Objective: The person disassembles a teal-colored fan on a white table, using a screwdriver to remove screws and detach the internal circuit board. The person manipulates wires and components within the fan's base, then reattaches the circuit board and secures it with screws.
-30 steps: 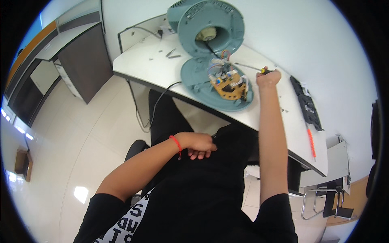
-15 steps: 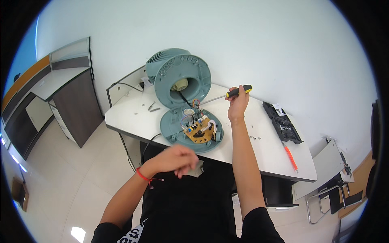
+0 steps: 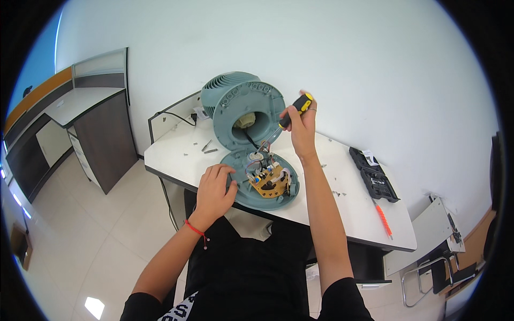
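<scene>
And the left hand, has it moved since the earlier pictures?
Yes: judged against the desk, the left hand has moved forward, from short of its near edge to the left rim of the grey-green base.

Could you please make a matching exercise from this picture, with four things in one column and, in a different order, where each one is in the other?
Column one
1. Screwdriver
2. Left hand
3. Circuit board
4. Black tool case

Column two
A. Open on the white table
B. At the left rim of the round base
C. In the right hand
D. Inside the round base, among wires

Right pairs: 1-C, 2-B, 3-D, 4-A
</scene>
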A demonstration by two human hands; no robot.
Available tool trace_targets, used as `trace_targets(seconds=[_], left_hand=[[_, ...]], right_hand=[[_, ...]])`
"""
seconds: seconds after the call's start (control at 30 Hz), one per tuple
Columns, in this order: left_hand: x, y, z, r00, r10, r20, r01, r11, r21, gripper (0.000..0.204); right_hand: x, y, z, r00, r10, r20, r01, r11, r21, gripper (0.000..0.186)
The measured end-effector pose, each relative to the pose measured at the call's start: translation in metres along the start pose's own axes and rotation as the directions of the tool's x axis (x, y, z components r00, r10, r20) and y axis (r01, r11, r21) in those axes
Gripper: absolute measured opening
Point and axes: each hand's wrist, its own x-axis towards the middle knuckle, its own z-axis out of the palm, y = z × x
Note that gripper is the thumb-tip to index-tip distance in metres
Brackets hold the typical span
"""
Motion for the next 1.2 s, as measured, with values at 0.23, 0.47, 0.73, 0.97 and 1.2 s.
trace_targets(seconds=[0.23,0.47,0.73,0.97,1.2], left_hand=[[-0.002,0.0,-0.002,1.0,0.003,0.01,-0.003,1.0,0.009,0.023],[-0.002,-0.001,-0.003,1.0,-0.001,0.027,0.001,1.0,0.001,0.022],[-0.003,0.001,-0.004,1.0,-0.001,0.021,0.0,1.0,0.02,0.022],[-0.006,0.0,-0.002,1.0,0.007,-0.002,-0.007,0.999,0.039,0.021],[-0.006,-0.001,-0.003,0.999,0.029,-0.022,-0.028,0.998,0.048,0.021]], right_hand=[[0.023,-0.025,0.018,0.991,-0.103,0.084,0.122,0.957,-0.264,0.033],[0.035,-0.046,0.028,0.972,-0.012,0.233,0.071,0.966,-0.247,0.019],[0.049,-0.047,0.024,0.955,-0.084,0.283,0.246,0.758,-0.604,0.03],[0.051,-0.058,0.027,0.941,-0.043,0.336,0.301,0.566,-0.768,0.02],[0.044,-0.063,0.037,0.946,0.141,0.293,0.041,0.842,-0.537,0.031]])
